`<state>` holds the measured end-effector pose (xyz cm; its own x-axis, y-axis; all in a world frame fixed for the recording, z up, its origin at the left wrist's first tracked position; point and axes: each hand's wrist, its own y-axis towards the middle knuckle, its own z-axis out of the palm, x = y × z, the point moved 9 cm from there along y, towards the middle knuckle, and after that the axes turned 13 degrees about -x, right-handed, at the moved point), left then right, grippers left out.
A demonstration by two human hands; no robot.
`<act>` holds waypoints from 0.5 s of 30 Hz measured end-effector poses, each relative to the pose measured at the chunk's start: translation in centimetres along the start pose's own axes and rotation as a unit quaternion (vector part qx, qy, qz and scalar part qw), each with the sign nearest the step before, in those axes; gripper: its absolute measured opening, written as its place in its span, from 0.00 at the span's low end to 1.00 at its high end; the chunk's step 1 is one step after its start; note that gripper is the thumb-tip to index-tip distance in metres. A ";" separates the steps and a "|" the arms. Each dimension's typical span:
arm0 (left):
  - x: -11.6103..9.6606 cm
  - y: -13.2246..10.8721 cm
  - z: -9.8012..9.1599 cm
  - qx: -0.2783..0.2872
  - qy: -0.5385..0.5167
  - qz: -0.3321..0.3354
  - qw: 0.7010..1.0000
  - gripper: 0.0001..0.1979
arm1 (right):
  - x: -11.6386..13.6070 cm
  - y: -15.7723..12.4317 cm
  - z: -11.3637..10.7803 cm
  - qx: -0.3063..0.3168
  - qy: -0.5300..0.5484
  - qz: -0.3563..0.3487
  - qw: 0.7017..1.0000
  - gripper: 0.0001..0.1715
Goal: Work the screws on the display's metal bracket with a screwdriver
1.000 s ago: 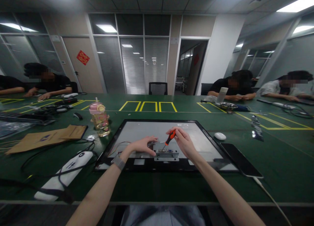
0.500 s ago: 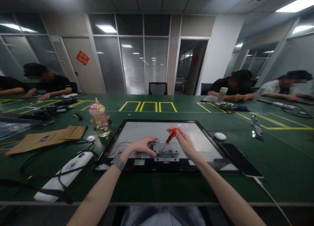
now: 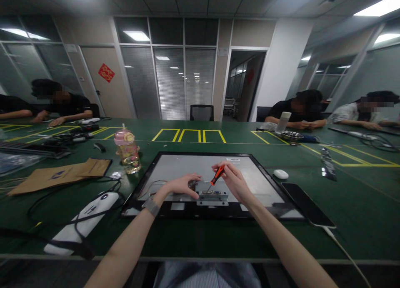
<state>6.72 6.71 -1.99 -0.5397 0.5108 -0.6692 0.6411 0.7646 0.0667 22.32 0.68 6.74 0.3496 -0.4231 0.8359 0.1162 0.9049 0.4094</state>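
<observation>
A flat display panel (image 3: 200,165) with a black frame lies back side up on the table in front of me. At its near edge sits a metal bracket (image 3: 213,198) with what look like connector ports. My left hand (image 3: 183,186) curls round the bracket's left end, thumb against it and fingers behind, with a dark part between them that I cannot make out. Closed on an orange and black screwdriver (image 3: 218,175) is my right hand (image 3: 233,180). The screwdriver slants down to the left, its tip at the bracket's top; the exact contact point is too small to see.
Left of the panel stand a pink-lidded bottle (image 3: 128,152), a brown paper envelope (image 3: 59,175) and a white power strip (image 3: 84,223) with black cables. On the right lie a phone (image 3: 308,204) on a cable and a white case (image 3: 280,174). Several people sit across the table.
The view has shifted very slightly. Both hands and the screwdriver stay in nearly the same place at the bracket.
</observation>
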 end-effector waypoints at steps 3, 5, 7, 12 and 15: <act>0.1 0.1 0.0 -0.001 -0.002 -0.005 1.000 0.43 | -0.3 0.0 -0.3 -0.009 -0.015 0.001 1.000 0.12; 0.2 0.0 0.0 0.002 -0.001 -0.009 1.000 0.43 | -0.7 0.1 -0.6 -0.013 -0.024 0.014 1.000 0.13; 0.1 0.0 0.0 0.002 0.001 -0.010 1.000 0.42 | -0.8 0.1 -0.7 -0.008 -0.030 0.021 0.999 0.15; 0.1 0.0 0.0 0.001 0.008 -0.008 1.000 0.42 | 0.0 0.1 -0.5 0.015 -0.068 -0.034 0.997 0.13; 0.0 0.0 0.0 -0.001 0.008 -0.001 1.000 0.43 | 0.3 0.0 -0.4 0.022 -0.087 -0.045 0.995 0.12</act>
<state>6.75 6.74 -2.04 -0.5495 0.5147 -0.6581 0.6382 0.7669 0.0669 22.78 0.57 6.83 0.1722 -0.5067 0.8447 0.0975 0.8621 0.4973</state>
